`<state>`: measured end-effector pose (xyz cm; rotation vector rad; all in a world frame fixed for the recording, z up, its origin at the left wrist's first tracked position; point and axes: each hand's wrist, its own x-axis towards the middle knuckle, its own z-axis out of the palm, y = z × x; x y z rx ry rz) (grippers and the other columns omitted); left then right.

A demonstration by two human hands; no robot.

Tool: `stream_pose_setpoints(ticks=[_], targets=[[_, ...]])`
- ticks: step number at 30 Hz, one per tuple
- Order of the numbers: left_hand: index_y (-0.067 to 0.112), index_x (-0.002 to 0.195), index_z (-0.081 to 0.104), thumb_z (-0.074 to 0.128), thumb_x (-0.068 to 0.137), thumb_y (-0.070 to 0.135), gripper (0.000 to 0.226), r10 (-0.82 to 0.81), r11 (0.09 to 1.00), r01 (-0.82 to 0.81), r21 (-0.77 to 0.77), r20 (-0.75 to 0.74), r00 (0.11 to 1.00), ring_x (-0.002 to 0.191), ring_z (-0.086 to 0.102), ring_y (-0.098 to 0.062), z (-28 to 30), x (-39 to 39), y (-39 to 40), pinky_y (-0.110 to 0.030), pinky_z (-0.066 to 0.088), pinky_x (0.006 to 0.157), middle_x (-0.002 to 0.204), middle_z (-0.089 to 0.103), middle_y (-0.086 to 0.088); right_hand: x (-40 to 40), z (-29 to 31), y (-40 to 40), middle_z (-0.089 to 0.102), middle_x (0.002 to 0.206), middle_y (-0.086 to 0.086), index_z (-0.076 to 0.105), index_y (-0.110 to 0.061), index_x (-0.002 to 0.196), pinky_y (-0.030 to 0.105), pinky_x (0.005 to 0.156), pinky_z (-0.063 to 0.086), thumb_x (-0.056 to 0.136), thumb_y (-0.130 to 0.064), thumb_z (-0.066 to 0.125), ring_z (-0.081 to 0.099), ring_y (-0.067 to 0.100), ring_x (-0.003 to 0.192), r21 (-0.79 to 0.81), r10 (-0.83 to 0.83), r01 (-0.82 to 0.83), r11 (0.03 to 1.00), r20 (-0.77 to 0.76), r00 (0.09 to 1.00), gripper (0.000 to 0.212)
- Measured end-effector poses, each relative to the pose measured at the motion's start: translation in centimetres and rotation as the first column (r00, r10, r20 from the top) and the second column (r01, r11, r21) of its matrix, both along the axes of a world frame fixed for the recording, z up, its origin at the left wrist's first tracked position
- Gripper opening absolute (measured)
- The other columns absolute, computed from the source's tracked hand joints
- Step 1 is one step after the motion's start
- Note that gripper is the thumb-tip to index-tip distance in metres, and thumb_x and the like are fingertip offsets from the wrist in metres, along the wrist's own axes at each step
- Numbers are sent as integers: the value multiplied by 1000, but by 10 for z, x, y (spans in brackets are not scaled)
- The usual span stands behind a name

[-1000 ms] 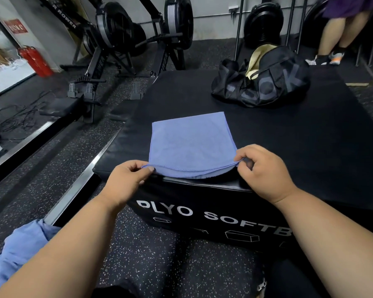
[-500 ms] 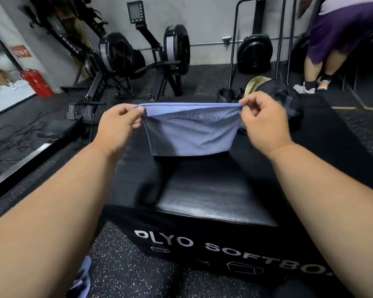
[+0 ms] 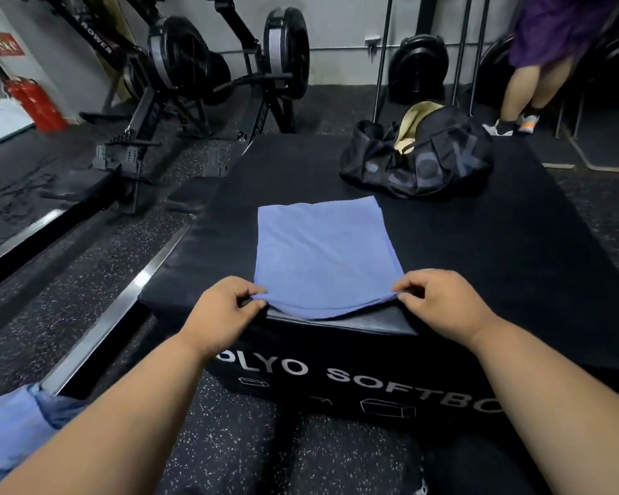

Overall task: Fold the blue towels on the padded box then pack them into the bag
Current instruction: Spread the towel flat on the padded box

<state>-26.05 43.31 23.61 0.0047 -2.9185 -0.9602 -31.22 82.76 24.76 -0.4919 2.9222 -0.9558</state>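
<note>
Padded box (image 3: 497, 273): black, matte top with a glossy front lip, white lettering on the front face partly cut off by the left forearm, reads roughly "LYO SOFTBO". It sits on speckled black rubber floor (image 3: 229, 441). Rowing machines (image 3: 193, 76) stand behind it on the left, near the wall. Bag (image 3: 429, 155): black, slouched, on the far right part of the box top, mouth open with a tan lining showing, faint grey letters on its side. Blue towel (image 3: 322, 255): periwinkle blue, lying flat on the box top near the front edge, well apart from the bag. Folded, at least two layers visible; the near edge sags in a shallow curve over the glossy lip with a lower layer peeking out under the top one. Far edge straight, right side shows a stacked edge line, surface mostly smooth with faint creases. Second heap of blue cloth (image 3: 11, 434) at lower left, off the box, crumpled. Left hand (image 3: 226, 312) pinches the towel's near left corner, thumb and fingers closed on the fabric. Right hand (image 3: 444, 301) does the same on the near right corner, pinch closed on the cloth. Red fire extinguisher (image 3: 38, 103) far left by the wall. Another person's legs (image 3: 526, 91) at the top right, beyond the box.
</note>
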Motion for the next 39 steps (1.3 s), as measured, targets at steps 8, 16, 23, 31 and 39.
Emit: stream_pose_setpoints(ticks=[8, 16, 23, 31, 39], targets=[[35, 104, 80, 72, 98, 23, 15, 123, 962, -115, 247, -18, 992, 105, 69, 0, 5, 0, -5, -29, 53, 102, 109, 75, 19, -6, -5, 12, 72, 89, -32, 78, -35, 88, 11, 80, 46, 92, -24, 80, 67, -7, 87, -174, -31, 53, 983, 125, 992, 11], [35, 96, 75, 71, 99, 27, 9, -111, 991, 103, 81, 107, 988, 122, 58, 15, -4, 29, 5, -23, 44, 111, 132, 67, 28, -13, -10, 27, 78, 108, -18, 81, -27, 93, 23, 99, 52, 93, -16, 79, 71, -6, 98, -290, 17, 66, 955, 275, 961, 12], [38, 91, 70, 74, 97, 26, 13, -153, 985, 157, -68, 66, 986, 122, 61, 11, -8, 31, 0, -23, 48, 107, 136, 61, 34, -4, -7, 32, 73, 114, -24, 79, -34, 85, 20, 103, 48, 90, -22, 80, 65, -10, 108, -126, 61, -37, 991, 185, 981, 13], [33, 97, 71, 80, 88, 18, 20, -186, 950, 150, -275, -110, 976, 115, 69, -10, -21, 34, 3, -33, 58, 92, 141, 65, 20, 7, -10, 29, 69, 107, -25, 78, -37, 101, 22, 95, 51, 85, -25, 84, 64, -4, 104, 0, 120, -121, 993, 31, 992, 21], [28, 94, 63, 92, 74, 22, 36, -210, 905, 132, -404, -155, 965, 100, 68, -23, -33, 23, 4, -37, 60, 80, 134, 70, 13, 4, -11, 26, 66, 107, -24, 81, -39, 96, 19, 91, 49, 87, -35, 84, 61, -4, 107, 50, 157, -156, 987, -18, 987, 10]])
